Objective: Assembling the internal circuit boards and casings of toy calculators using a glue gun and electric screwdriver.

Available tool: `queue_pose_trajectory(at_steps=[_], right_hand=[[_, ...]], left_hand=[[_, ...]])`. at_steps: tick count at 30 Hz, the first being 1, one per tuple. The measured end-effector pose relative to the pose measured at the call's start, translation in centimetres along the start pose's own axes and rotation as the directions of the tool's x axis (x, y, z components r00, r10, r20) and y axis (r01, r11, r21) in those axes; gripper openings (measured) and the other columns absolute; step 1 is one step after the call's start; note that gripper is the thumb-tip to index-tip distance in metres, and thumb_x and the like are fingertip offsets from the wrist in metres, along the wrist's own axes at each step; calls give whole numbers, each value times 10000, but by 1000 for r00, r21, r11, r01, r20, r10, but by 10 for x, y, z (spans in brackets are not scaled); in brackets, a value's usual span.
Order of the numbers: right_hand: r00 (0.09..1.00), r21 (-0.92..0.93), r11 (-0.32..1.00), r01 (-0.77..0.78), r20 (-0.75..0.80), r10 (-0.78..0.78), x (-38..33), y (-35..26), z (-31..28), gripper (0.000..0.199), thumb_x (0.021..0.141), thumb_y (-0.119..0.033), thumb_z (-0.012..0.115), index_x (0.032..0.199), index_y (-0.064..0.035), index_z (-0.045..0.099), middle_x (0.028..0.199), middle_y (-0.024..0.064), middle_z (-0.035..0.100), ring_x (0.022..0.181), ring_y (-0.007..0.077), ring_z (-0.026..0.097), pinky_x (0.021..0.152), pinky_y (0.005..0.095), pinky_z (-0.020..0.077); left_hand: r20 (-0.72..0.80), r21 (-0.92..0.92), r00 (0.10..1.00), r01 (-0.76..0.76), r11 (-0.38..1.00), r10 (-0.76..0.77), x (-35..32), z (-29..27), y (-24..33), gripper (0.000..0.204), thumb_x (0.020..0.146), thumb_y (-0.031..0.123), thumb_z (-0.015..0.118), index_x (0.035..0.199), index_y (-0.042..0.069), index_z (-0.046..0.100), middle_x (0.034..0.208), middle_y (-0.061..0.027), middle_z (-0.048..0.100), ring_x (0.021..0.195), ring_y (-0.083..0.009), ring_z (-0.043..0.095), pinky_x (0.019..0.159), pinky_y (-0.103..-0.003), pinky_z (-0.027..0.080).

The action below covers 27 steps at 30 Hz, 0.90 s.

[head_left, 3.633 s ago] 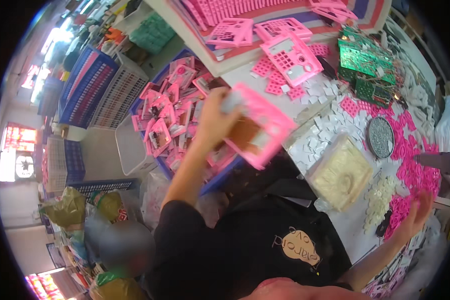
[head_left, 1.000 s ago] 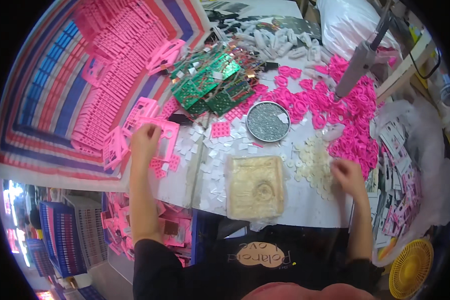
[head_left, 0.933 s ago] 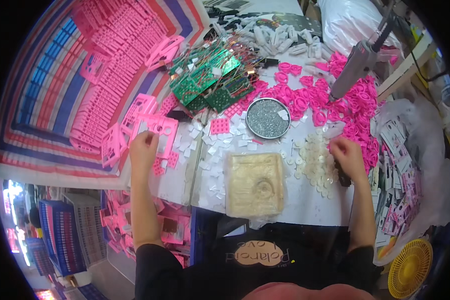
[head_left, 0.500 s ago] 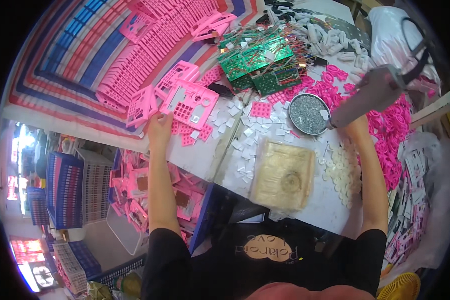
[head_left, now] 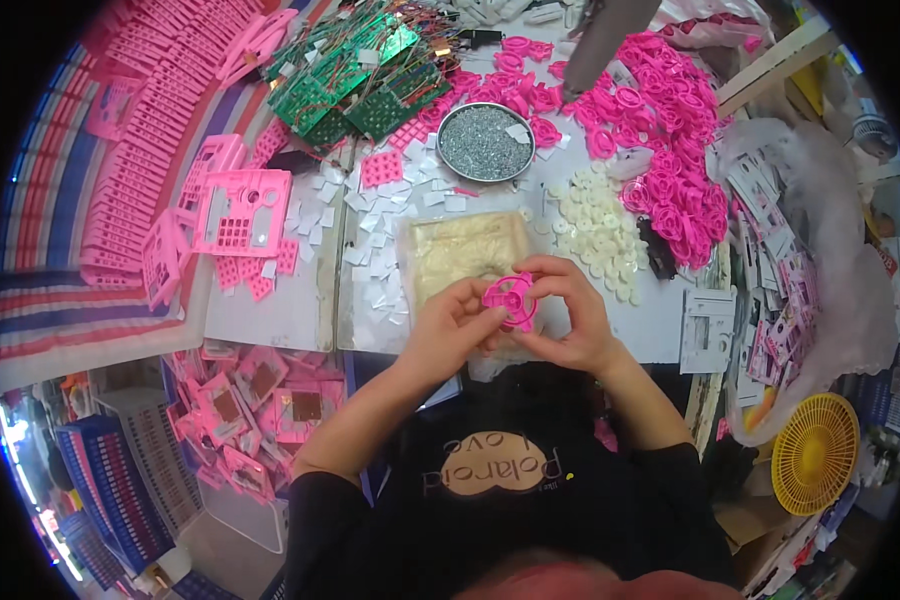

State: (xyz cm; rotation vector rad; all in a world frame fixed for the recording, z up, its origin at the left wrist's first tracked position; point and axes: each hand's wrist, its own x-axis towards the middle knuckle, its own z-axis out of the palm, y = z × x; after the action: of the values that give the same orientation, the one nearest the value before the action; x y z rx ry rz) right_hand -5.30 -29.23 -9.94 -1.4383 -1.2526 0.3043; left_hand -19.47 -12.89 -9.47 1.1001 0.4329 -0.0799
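Note:
Just in front of my body, both hands hold one pink ring-shaped plastic part (head_left: 513, 302) between them. My left hand (head_left: 454, 326) pinches its left side with thumb and fingers. My right hand (head_left: 576, 322) grips its right side, the index finger at the top and the thumb below. Under and behind the hands lies a yellowish pad wrapped in clear plastic (head_left: 465, 245). Beyond that stands a round metal dish (head_left: 486, 143) full of small grey screws. A heap of similar pink parts (head_left: 660, 130) covers the table's right side, with small cream discs (head_left: 600, 235) beside it.
A grey handheld power tool (head_left: 607, 45) reaches in from the top. Green circuit boards with wires (head_left: 355, 75) are piled at the far left, near a pink casing (head_left: 243, 213) and stacked pink shells (head_left: 160, 110). White squares (head_left: 375, 250) lie scattered. A yellow basket (head_left: 816, 453) stands lower right.
My left hand has left the pink casings and my right hand has come away from the power tool's area. Both now meet at the front, holding a pink part. The view has shifted right.

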Motion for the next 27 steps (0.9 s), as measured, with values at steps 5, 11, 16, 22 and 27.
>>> queue_pose_trajectory(at_steps=[5, 11, 16, 22, 27], right_hand=[[988, -237, 968, 79, 151, -44, 21, -16, -14, 353, 753, -178, 795, 1051, -65, 644, 1050, 113, 638, 943, 282, 628, 793, 356, 514], [972, -483, 867, 126, 233, -11, 30, -6, 8, 141, 806, -172, 722, 854, -85, 622, 808, 57, 601, 777, 259, 612, 620, 379, 501], [991, -663, 743, 89, 133, -1, 29, 43, 28, 144, 792, -165, 706, 784, -94, 582, 773, 55, 588, 761, 251, 584, 619, 376, 471], [972, -722, 690, 62, 200, 122, 34, 42, 30, 127, 779, -168, 705, 792, -105, 596, 757, 60, 602, 768, 275, 573, 694, 425, 417], [963, -780, 619, 88, 225, 147, 38, 42, 35, 131, 793, -208, 685, 764, -109, 605, 732, 56, 635, 788, 277, 592, 710, 442, 415]], left_hand=[[67, 230, 997, -46, 972, 31, -2, -16, -4, 262, 915, 116, 665, 1147, 17, 595, 861, -3, 651, 672, -15, 532, 579, -179, 404], [-51, 621, 986, -95, 778, 162, -7, -25, 10, 282, 857, 101, 698, 1109, 5, 615, 872, -35, 630, 707, -85, 567, 616, -230, 441], [328, 875, 742, -471, 107, 584, 2, -34, -10, 376, 786, 138, 726, 1124, 10, 624, 1120, -133, 616, 945, -281, 599, 777, -365, 489], [404, 914, 809, -379, -146, 428, 0, -33, -17, 532, 774, 284, 744, 1214, 14, 611, 1214, -117, 601, 1109, -295, 543, 968, -445, 419], [449, 841, 812, -525, 131, 374, 4, -63, -2, 563, 761, 248, 743, 1261, 37, 594, 1235, -115, 599, 1122, -299, 544, 980, -440, 411]])
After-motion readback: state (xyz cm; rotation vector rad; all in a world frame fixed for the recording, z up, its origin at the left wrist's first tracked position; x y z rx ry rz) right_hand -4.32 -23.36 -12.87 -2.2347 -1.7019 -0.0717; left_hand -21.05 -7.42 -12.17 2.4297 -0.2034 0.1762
